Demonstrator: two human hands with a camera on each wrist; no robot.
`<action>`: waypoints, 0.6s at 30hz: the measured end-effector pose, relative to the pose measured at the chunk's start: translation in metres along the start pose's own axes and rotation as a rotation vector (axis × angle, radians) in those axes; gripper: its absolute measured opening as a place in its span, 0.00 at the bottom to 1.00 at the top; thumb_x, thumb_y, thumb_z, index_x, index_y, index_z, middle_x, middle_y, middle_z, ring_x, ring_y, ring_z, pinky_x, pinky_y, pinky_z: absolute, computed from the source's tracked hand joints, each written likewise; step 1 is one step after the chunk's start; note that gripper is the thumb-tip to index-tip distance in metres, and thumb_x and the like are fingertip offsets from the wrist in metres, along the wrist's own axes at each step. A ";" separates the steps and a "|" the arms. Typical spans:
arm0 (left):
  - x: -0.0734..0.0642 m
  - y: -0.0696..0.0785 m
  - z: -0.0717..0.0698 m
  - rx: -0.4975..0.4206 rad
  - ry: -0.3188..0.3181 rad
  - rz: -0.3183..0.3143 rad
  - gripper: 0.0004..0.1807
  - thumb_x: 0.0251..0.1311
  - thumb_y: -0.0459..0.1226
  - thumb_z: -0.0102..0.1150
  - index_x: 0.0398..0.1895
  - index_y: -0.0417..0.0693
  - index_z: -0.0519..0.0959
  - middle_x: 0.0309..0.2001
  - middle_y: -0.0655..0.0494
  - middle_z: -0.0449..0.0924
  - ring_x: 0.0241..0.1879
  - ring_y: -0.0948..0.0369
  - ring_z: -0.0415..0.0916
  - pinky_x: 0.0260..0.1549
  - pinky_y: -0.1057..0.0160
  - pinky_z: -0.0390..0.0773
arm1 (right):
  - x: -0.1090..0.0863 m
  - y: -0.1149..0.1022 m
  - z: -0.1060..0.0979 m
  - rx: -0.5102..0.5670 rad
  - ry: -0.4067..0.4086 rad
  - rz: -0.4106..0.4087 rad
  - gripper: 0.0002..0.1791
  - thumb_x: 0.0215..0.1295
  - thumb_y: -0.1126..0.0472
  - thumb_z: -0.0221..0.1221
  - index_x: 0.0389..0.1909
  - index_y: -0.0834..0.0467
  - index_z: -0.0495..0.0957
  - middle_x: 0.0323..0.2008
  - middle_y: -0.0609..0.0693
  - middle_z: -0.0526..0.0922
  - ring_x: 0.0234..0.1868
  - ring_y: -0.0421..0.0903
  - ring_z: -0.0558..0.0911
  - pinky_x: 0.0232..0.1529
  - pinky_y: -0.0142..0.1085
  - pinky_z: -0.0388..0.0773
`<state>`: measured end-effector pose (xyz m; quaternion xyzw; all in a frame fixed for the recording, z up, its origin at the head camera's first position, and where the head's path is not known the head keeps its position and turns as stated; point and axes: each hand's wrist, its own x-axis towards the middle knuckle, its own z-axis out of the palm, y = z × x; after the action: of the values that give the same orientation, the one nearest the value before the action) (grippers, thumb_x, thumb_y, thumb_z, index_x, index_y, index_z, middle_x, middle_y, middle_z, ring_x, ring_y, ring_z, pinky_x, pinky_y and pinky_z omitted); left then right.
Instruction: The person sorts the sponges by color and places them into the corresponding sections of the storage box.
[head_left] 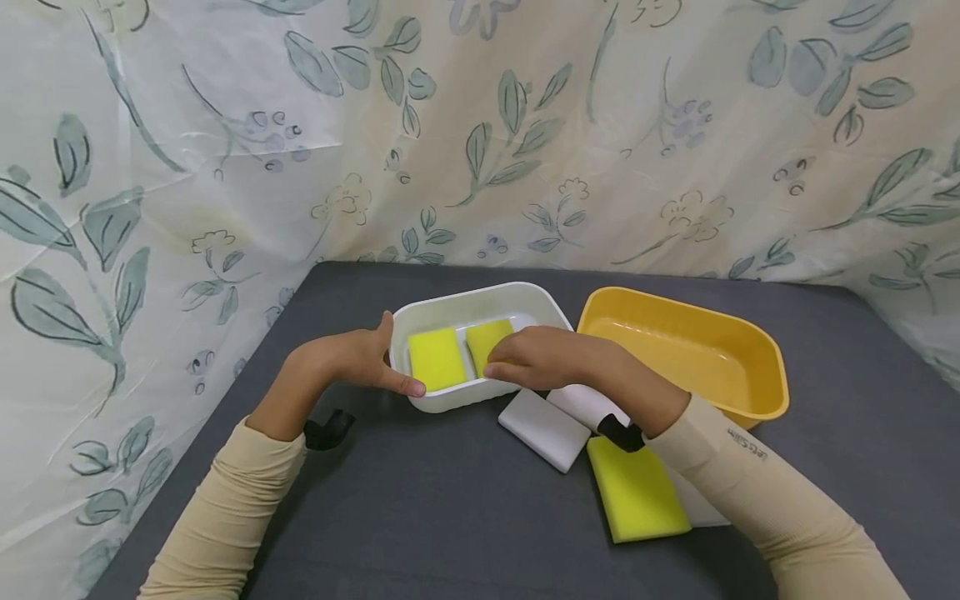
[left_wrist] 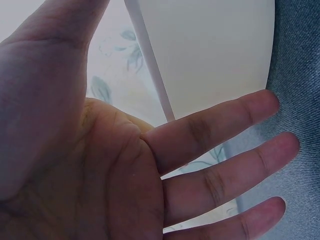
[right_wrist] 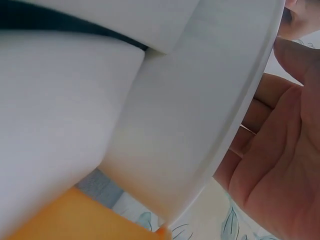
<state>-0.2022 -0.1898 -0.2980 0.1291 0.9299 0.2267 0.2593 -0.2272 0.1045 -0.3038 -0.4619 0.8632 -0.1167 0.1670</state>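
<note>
A white tub stands mid-table. Inside it, a yellow sponge lies at the left, with a second yellow sponge beside it, slightly tilted. My left hand is at the tub's left end, thumb on the front rim; the left wrist view shows its fingers straight, against the white wall. Reaching over the front rim, my right hand has its thumb and curled fingers at the second sponge's right part, covering that corner. In the right wrist view, the tub's wall hides the fingertips.
A yellow-orange tub stands to the right, behind my right forearm. In front lie white blocks and another yellow sponge, with a white piece beside it, partly under my sleeve. A floral curtain hangs behind the dark table.
</note>
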 end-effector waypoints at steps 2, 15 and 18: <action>0.000 0.000 -0.001 -0.003 -0.001 0.005 0.74 0.47 0.63 0.73 0.76 0.33 0.32 0.44 0.48 0.72 0.46 0.52 0.71 0.45 0.52 0.69 | 0.003 -0.001 -0.001 -0.002 -0.004 -0.007 0.17 0.79 0.48 0.50 0.49 0.54 0.82 0.31 0.41 0.78 0.37 0.41 0.75 0.43 0.38 0.72; 0.003 0.002 -0.007 0.003 -0.008 -0.024 0.73 0.45 0.64 0.74 0.75 0.34 0.36 0.44 0.47 0.72 0.47 0.52 0.72 0.46 0.52 0.70 | 0.010 -0.014 -0.007 -0.009 -0.074 0.069 0.17 0.73 0.42 0.56 0.46 0.51 0.78 0.28 0.44 0.75 0.34 0.42 0.76 0.39 0.38 0.73; 0.003 0.003 -0.007 -0.002 -0.011 -0.034 0.73 0.44 0.64 0.74 0.75 0.34 0.36 0.45 0.46 0.72 0.48 0.50 0.71 0.48 0.50 0.70 | 0.011 -0.016 -0.008 -0.004 -0.074 0.062 0.17 0.72 0.42 0.57 0.48 0.51 0.78 0.29 0.43 0.76 0.36 0.42 0.76 0.40 0.37 0.73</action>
<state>-0.2083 -0.1887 -0.2922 0.1143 0.9303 0.2223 0.2685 -0.2236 0.0871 -0.2930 -0.4391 0.8707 -0.0924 0.2015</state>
